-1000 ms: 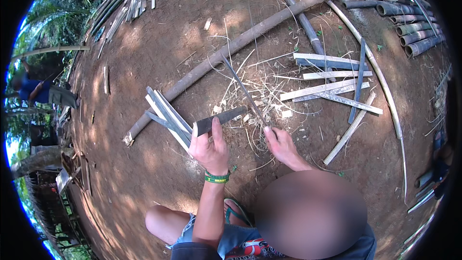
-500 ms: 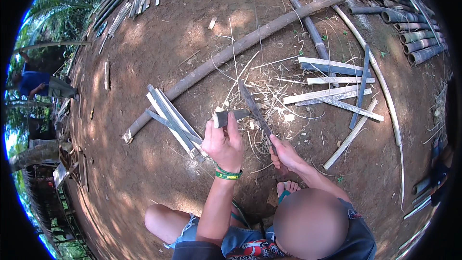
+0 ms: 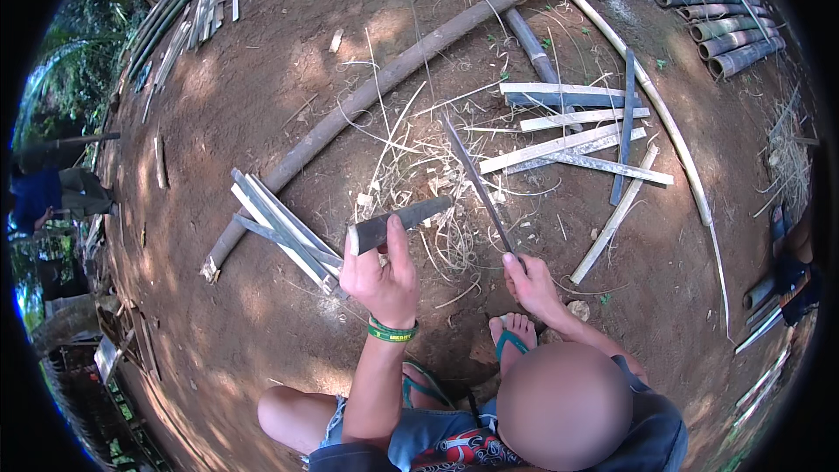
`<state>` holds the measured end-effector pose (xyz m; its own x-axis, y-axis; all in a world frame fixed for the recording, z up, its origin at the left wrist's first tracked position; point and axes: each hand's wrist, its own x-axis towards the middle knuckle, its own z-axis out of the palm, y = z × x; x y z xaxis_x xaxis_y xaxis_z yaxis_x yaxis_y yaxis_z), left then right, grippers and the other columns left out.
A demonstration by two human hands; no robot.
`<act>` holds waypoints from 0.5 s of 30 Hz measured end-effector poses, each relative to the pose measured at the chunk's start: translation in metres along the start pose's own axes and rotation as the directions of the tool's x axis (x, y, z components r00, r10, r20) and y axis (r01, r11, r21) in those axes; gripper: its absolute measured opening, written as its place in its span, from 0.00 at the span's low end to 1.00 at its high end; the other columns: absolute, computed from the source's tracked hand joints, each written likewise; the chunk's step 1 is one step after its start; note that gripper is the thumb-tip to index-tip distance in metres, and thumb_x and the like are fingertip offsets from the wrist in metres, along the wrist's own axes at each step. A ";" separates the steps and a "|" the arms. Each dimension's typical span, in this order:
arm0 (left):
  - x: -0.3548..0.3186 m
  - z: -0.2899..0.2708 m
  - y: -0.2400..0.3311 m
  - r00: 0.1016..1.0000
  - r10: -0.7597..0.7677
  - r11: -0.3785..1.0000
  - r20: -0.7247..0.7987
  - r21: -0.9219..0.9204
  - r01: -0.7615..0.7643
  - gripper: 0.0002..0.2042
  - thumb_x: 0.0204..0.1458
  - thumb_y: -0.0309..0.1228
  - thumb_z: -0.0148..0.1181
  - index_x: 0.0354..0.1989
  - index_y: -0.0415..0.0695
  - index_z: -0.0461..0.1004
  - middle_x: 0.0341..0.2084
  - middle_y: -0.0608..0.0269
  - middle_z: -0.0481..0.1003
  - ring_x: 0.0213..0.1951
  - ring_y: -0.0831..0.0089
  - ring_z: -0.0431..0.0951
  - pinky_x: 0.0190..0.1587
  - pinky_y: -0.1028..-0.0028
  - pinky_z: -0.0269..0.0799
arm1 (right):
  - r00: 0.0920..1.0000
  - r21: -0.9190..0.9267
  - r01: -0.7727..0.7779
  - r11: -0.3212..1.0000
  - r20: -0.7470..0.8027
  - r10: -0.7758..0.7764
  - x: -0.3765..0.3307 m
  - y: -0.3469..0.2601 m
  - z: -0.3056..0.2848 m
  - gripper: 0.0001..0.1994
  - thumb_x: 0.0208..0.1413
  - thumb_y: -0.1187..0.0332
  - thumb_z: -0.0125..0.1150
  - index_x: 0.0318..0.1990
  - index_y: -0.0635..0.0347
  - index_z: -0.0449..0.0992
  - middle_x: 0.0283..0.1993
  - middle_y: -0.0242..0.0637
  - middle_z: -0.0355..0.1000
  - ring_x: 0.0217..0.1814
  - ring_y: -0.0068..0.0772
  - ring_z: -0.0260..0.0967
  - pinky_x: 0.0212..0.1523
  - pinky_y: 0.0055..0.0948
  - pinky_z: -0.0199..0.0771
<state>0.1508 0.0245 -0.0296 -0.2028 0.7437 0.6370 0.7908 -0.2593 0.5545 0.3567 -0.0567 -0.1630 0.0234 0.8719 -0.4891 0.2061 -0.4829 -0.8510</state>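
A short dark piece of split bamboo (image 3: 404,220) is pinched in my left hand (image 3: 381,287), its pale cut end towards the left and its far end pointing right. My right hand (image 3: 531,287) is wrapped round the handle of a machete (image 3: 474,177). The long dark blade slants up and to the left, a small gap to the right of the bamboo's far end. Beneath both hands, thin curly bamboo shavings (image 3: 450,232) lie heaped on the dirt.
A long pole (image 3: 384,79) lies diagonally beyond my hands. Split bamboo strips (image 3: 568,144) are scattered at the right, with another bundle (image 3: 284,227) at the left. Cut bamboo tubes (image 3: 743,44) are stacked far right. A person in blue (image 3: 39,197) is at the far left.
The machete blade, which crossed the bamboo's far end, is now apart from it on the right. My left hand has drawn nearer to me, and more of the bamboo's length shows. The whole view has shifted.
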 end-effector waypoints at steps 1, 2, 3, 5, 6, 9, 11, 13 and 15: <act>-0.005 0.003 -0.005 1.000 -0.015 1.000 -0.002 0.009 0.015 0.04 0.55 0.22 0.64 0.31 0.35 0.78 0.22 0.56 0.77 0.21 0.67 0.76 0.26 0.71 0.67 | 0.999 -0.077 -0.035 0.996 -0.036 0.032 0.000 0.018 -0.001 0.29 0.65 0.46 0.53 0.25 0.66 0.74 0.16 0.39 0.68 0.20 0.33 0.67 0.24 0.40 0.65; -0.006 0.004 -0.008 1.000 -0.029 0.999 -0.004 0.022 0.030 0.04 0.56 0.22 0.64 0.30 0.35 0.78 0.22 0.57 0.77 0.21 0.70 0.76 0.27 0.73 0.67 | 0.997 -0.129 -0.066 0.989 -0.050 0.060 -0.002 0.031 -0.002 0.29 0.64 0.45 0.54 0.26 0.67 0.74 0.17 0.41 0.69 0.20 0.36 0.67 0.25 0.41 0.66; -0.003 0.002 -0.012 0.998 0.057 0.996 0.012 0.069 -0.058 0.04 0.57 0.23 0.63 0.32 0.35 0.76 0.21 0.59 0.76 0.22 0.74 0.76 0.27 0.75 0.67 | 0.994 -0.181 -0.098 0.979 -0.065 0.087 -0.005 0.043 -0.003 0.29 0.63 0.44 0.55 0.26 0.67 0.75 0.17 0.43 0.69 0.21 0.38 0.68 0.25 0.42 0.66; -0.001 0.005 -0.014 0.999 -0.015 0.999 -0.039 -0.037 0.014 0.05 0.59 0.23 0.62 0.35 0.34 0.75 0.21 0.60 0.77 0.22 0.77 0.75 0.27 0.77 0.68 | 0.988 -0.222 -0.153 0.963 -0.071 0.140 -0.016 0.045 -0.005 0.30 0.62 0.43 0.56 0.28 0.69 0.76 0.19 0.47 0.71 0.22 0.44 0.69 0.28 0.44 0.68; 0.000 0.006 -0.014 0.997 -0.054 0.995 -0.062 -0.092 0.048 0.05 0.59 0.23 0.62 0.36 0.34 0.75 0.22 0.61 0.77 0.23 0.79 0.75 0.27 0.78 0.69 | 0.989 -0.237 -0.143 0.961 -0.068 0.131 -0.020 0.047 -0.005 0.30 0.62 0.43 0.56 0.28 0.69 0.76 0.19 0.47 0.71 0.23 0.44 0.70 0.28 0.44 0.69; 0.005 0.004 -0.008 0.988 -0.143 0.977 -0.056 -0.167 0.132 0.05 0.61 0.23 0.60 0.39 0.32 0.74 0.25 0.63 0.78 0.26 0.82 0.76 0.28 0.80 0.71 | 0.988 -0.277 -0.156 0.948 -0.065 0.143 -0.031 0.052 -0.008 0.29 0.62 0.44 0.57 0.29 0.69 0.76 0.20 0.50 0.73 0.26 0.46 0.76 0.30 0.44 0.72; 0.008 0.000 -0.008 0.988 -0.133 0.979 -0.077 -0.168 0.118 0.05 0.61 0.22 0.60 0.40 0.32 0.74 0.25 0.63 0.78 0.26 0.83 0.75 0.28 0.80 0.72 | 0.991 -0.257 -0.136 0.957 -0.055 0.126 -0.034 0.052 -0.007 0.28 0.62 0.45 0.58 0.29 0.69 0.76 0.21 0.50 0.73 0.26 0.46 0.77 0.29 0.44 0.73; 0.009 0.006 -0.009 0.993 -0.101 0.984 -0.054 -0.153 0.092 0.06 0.61 0.23 0.60 0.39 0.31 0.73 0.25 0.63 0.78 0.25 0.83 0.75 0.28 0.80 0.72 | 0.994 -0.244 -0.105 0.964 -0.048 0.096 -0.036 0.052 -0.006 0.27 0.62 0.46 0.58 0.30 0.69 0.76 0.21 0.51 0.74 0.25 0.46 0.77 0.28 0.43 0.74; 0.006 0.012 -0.019 0.999 -0.047 0.994 -0.007 -0.101 0.046 0.06 0.61 0.23 0.61 0.38 0.31 0.73 0.25 0.63 0.78 0.25 0.83 0.76 0.27 0.80 0.72 | 0.991 -0.253 -0.130 0.959 -0.044 0.123 -0.035 0.051 -0.005 0.27 0.63 0.47 0.58 0.31 0.70 0.76 0.21 0.51 0.74 0.26 0.46 0.77 0.28 0.43 0.73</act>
<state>0.1412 0.0415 -0.0429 -0.2438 0.7508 0.6139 0.7184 -0.2854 0.6343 0.3716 -0.1116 -0.1877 0.0914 0.8087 -0.5810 0.4421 -0.5558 -0.7040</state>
